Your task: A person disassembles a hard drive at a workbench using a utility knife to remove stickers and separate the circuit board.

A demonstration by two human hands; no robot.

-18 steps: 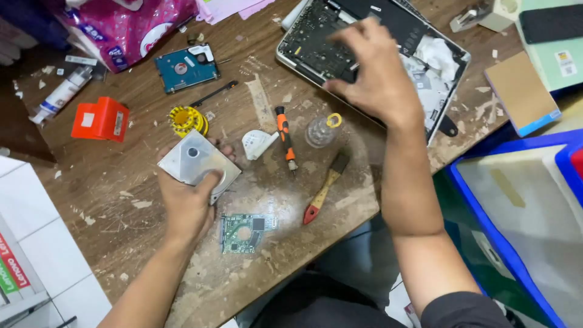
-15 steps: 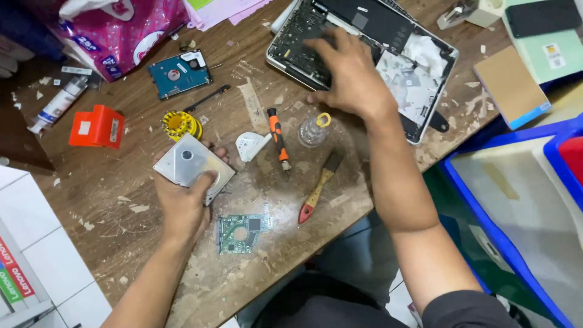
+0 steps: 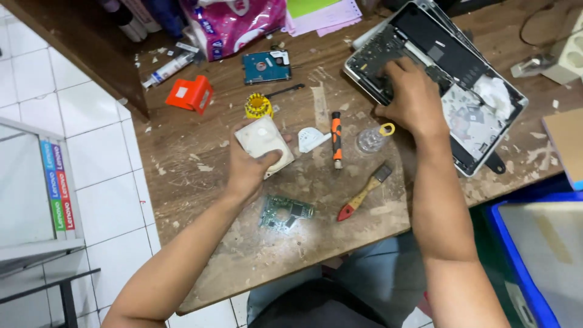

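Two hands are working at the scratched wooden desk (image 3: pixel 200 182): the left hand (image 3: pixel 250 167) is gripping a silver hard drive (image 3: pixel 263 143) at frame centre, while the right hand (image 3: pixel 413 100), fingers curled, is pressing into the opened laptop (image 3: pixel 473 115) at upper right.

A pink plastic package (image 3: pixel 243 24) lies far left; nearer sits an orange box (image 3: pixel 191 94) with a white label (image 3: pixel 181 92).

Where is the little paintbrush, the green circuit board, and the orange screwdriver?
paintbrush (image 3: pixel 364 192): head view, on the middle of its wooden handle.
green circuit board (image 3: pixel 286 212): head view, on the board's centre.
orange screwdriver (image 3: pixel 336 135): head view, on its orange and black grip.
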